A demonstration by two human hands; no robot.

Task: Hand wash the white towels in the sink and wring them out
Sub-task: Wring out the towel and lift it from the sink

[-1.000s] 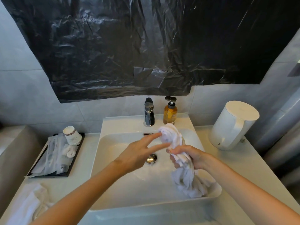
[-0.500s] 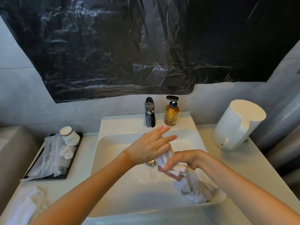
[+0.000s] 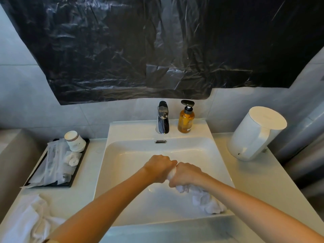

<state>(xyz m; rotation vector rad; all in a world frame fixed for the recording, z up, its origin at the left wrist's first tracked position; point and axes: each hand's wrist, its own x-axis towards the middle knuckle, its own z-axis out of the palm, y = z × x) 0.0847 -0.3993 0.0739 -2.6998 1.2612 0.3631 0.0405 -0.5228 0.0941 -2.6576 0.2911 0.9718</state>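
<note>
**A:** What are the hands doing?

**B:** Both are clenched. The left hand (image 3: pixel 160 168) and right hand (image 3: pixel 186 175) meet knuckle to knuckle over the sink (image 3: pixel 131 163), each fist wrapped round the same white towel (image 3: pixel 205 199).

**A:** How does that towel look?

**B:** It is roped tight between the fists, with only a sliver showing there. The rest spills out below the right hand as a crumpled bunch lying in the basin's near right corner.

**A:** And the count?

**B:** There are two towels. The second towel (image 3: pixel 29 220) lies rumpled on the counter at the near left. There is one chrome faucet (image 3: pixel 163 118), with one amber pump bottle (image 3: pixel 186 118) just beside it. One white kettle (image 3: pixel 254 134) stands on the counter to the right. To the left, one black tray (image 3: pixel 52 185) holds a stack of paper cups (image 3: pixel 74 141), sealed packets and one small rolled cloth (image 3: pixel 72 159). I cannot tell how many cups are stacked. A black plastic sheet (image 3: pixel 157 50) covers the wall above.
</note>
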